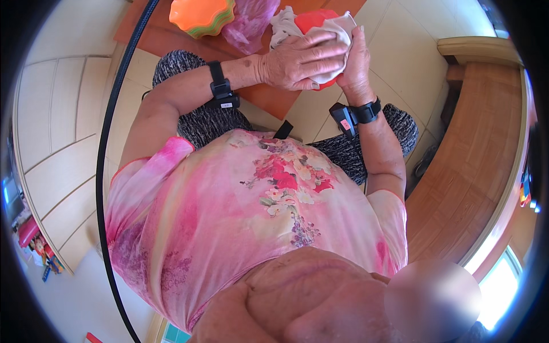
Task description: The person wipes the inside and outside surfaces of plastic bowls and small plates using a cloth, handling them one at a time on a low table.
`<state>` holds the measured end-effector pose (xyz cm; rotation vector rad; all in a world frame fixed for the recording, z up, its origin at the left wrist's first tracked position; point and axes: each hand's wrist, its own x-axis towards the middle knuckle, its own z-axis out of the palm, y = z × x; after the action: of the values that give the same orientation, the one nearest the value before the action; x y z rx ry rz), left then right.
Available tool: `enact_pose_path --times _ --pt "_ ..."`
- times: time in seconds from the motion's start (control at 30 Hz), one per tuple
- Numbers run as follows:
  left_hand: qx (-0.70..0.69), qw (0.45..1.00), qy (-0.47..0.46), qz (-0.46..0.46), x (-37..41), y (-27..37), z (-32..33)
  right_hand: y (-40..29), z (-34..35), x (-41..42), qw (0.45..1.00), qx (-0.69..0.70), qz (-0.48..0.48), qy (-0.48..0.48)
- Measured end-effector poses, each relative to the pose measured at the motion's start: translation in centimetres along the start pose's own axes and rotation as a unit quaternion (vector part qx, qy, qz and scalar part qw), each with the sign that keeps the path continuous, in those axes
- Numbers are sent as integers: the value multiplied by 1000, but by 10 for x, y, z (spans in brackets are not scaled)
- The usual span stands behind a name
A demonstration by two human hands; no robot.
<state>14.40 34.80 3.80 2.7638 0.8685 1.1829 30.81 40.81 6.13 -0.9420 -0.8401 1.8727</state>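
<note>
A whitish cloth (332, 78) lies over a rounded red item (315, 19), perhaps a plate or shallow bowl; the cloth covers much of it. Spread flat on the cloth is my left hand (296, 60), its fingers pointing right and pressing it to the red item. At the right edge, my right hand (357, 64) supports the item with the fingers up. Left of both hands, a stack of wavy-edged plates or dishes (201, 15), orange on top and green below, rests on a reddish-brown tabletop (171, 38). A crumpled translucent purple plastic bag (248, 25) touches or nearly touches the stack.
A wooden bench or seat (467, 150) curves along the right side. Pale floor tiles (399, 55) show beyond the table's right edge. A black cable (103, 150) runs down the left of the view. Cream panels (60, 103) and several colourful items (38, 248) are at the far left.
</note>
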Motion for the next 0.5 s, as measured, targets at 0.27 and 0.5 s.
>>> enact_pose_path --times 0.27,0.5 --pt "20 999 10 24 11 -13 -15 -5 6 -5 999 -22 -30 -9" --pt "-57 964 154 -210 -9 -49 -20 -14 3 -8 1000 31 4 6"
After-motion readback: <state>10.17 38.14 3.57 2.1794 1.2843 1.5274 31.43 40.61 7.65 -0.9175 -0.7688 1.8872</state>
